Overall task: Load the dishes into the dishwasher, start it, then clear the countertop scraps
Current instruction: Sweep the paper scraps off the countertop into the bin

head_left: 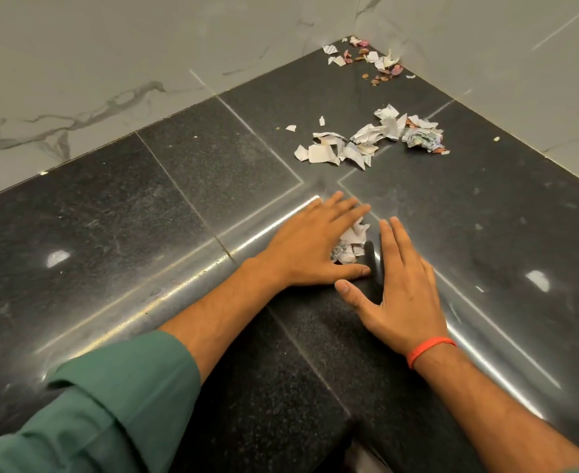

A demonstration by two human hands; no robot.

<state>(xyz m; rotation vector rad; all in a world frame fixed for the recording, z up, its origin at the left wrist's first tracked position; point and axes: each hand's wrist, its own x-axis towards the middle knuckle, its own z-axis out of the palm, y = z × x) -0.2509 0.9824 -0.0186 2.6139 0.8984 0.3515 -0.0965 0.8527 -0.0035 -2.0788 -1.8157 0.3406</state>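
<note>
Resting flat, fingers straight, left hand point(310, 242) and right hand point(399, 283) flank small paper scraps point(349, 244) at countertop point(110, 216) inner edge. Larger scrap pile point(370, 136) lies beyond the hands; more bits point(366, 59) in far wall corner.

The counter point(144, 206) is black, finely speckled, with pale seams; walls point(93, 63) at 12 o'clock are pale grey marble with dark veins; scraps point(366, 141) at 1 o'clock are white, some pink and brown; sleeve point(86, 414) green; wristband point(429, 349) orange
</note>
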